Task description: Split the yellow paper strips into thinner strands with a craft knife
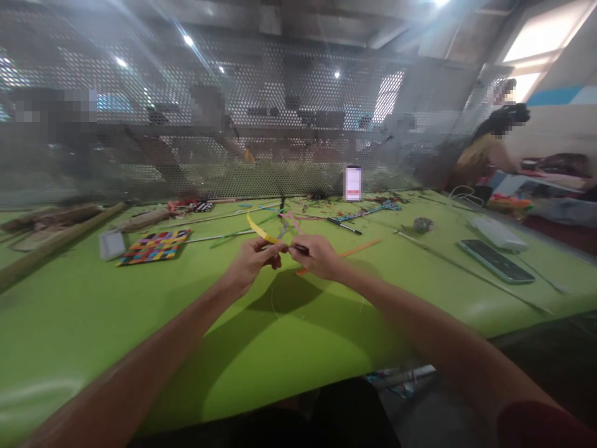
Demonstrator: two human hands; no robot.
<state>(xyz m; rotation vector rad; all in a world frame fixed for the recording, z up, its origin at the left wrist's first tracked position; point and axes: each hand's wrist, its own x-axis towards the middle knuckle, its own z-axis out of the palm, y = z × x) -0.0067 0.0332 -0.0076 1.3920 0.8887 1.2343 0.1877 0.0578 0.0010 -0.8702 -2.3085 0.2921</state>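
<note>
Over the near middle of the green table [224, 386], my two hands meet at a curved yellow strip [261, 231]. My left hand [249, 264] is closed, pinching the strip near its lower end, while the rest bends up and away to the left. Close against it, my right hand [319, 256] is closed around a small dark tool [301, 248]; its kind is mostly hidden by the fingers. An orange strip [361, 248] lies flat on the table, partly behind my right hand. Pink and purple strips lie just beyond both hands.
A multicoloured woven mat [156, 247] and a small white box [112, 246] lie left. Bamboo poles [60, 242] run along the left. A black pen [344, 225], a lit phone [353, 183], a dark phone [497, 260] and thin sticks lie right. A person [485, 146] bends over at far right.
</note>
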